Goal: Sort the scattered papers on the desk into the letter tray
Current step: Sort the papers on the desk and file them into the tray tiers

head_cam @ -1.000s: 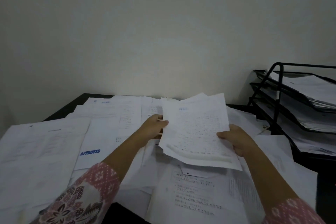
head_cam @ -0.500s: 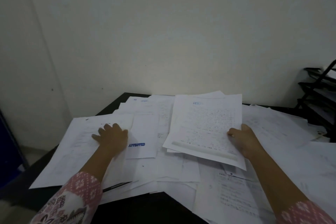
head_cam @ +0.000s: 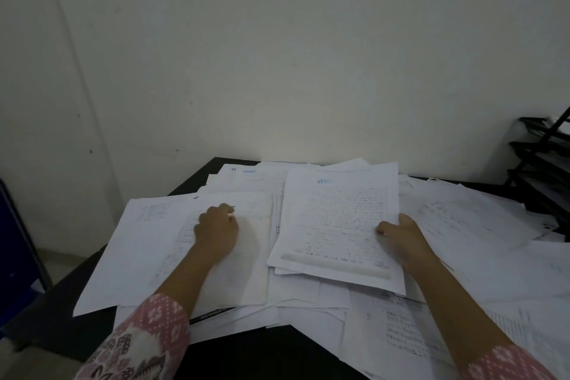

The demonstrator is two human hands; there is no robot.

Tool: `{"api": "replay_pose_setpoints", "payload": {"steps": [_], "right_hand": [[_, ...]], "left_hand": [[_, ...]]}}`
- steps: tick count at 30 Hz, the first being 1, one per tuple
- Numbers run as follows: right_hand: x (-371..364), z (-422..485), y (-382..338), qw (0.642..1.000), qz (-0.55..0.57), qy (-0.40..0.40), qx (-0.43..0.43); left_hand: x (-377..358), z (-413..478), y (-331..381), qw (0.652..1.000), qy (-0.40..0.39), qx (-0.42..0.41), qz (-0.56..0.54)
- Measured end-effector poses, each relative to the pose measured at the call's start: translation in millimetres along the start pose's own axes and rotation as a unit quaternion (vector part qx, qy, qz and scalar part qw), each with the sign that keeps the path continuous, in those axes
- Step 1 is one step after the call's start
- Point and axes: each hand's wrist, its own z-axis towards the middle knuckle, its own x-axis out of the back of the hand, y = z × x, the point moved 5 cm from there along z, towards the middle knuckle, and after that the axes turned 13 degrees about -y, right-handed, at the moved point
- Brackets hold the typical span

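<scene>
While the left hand [head_cam: 217, 231] lay knuckles-up on a large sheet [head_cam: 135, 256] just left of the stack of papers [head_cam: 336, 225], its fingers [head_cam: 226, 213] were curled with the tips down on the page. Whether they pinched the sheet or only pressed it could not be told. That sheet lay flat on the black surface [head_cam: 61, 311]. Farther left of the stack, a blue object [head_cam: 12, 241] stood at the edge of view.

The stack itself sat in the middle, on top of the loose papers [head_cam: 308, 296]. It was a bundle of portrait pages covered in dense lines of text. Its long axis ran from the person toward the wall [head_cam: 277, 55], leaning slightly rightward, and its blue-printed heading pointed away, at the wall end.

The right hand [head_cam: 401, 241] gripped the stack at its right edge, thumb on the top page and the other fingers tucked beneath. Right of the stack, more of the loose papers spread in overlapping layers.

Farthest right of the stack, cut by the frame edge, stood the black wire letter tray [head_cam: 539, 170], its tiers set one over another. What lay in those tiers was too dark to make out.
</scene>
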Motion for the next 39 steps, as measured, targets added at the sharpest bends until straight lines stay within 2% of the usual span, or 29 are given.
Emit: {"api": "replay_pose_setpoints", "payload": {"steps": [3, 6, 9, 13, 19, 25, 32, 35, 39], "right_hand": [[-3.3, 2.0, -1.0, 1.000, 0.006, -0.007, -0.003], [-11.0, 1.9, -5.2, 0.999, 0.012, -0.030, 0.008], [-21.4, 2.0, -10.9, 0.999, 0.012, -0.043, 0.018], [-31.3, 5.6, -15.9, 0.999, 0.006, -0.040, 0.012], [-52.6, 16.9, -19.4, 0.998, 0.014, -0.065, 0.015], [-65.1, 24.3, -24.1, 0.996, 0.047, -0.073, 0.022], [-90.1, 19.7, -15.6, 0.981, -0.158, -0.107, 0.042], [-92.9, 20.0, -15.9, 0.965, -0.233, -0.101, 0.061], [-89.9, 20.8, -20.5, 0.957, -0.270, -0.084, 0.069]], "left_hand": [[14.7, 1.7, -36.3, 0.986, -0.037, 0.144, 0.069], [23.3, -1.4, -59.2, 0.978, -0.055, 0.184, 0.082], [28.3, 1.6, -66.6, 0.983, -0.056, 0.169, 0.035], [34.3, 3.4, -59.2, 0.992, -0.056, 0.108, -0.041], [28.3, 4.6, -49.7, 0.986, -0.039, 0.075, -0.145], [20.7, 8.8, -43.3, 0.969, -0.067, 0.089, -0.222], [6.5, 8.3, -22.3, 0.919, -0.162, 0.067, -0.354], [-2.3, 8.5, -14.7, 0.924, -0.196, 0.049, -0.324], [-3.8, 4.2, 3.2, 0.941, -0.177, -0.007, -0.289]]}}
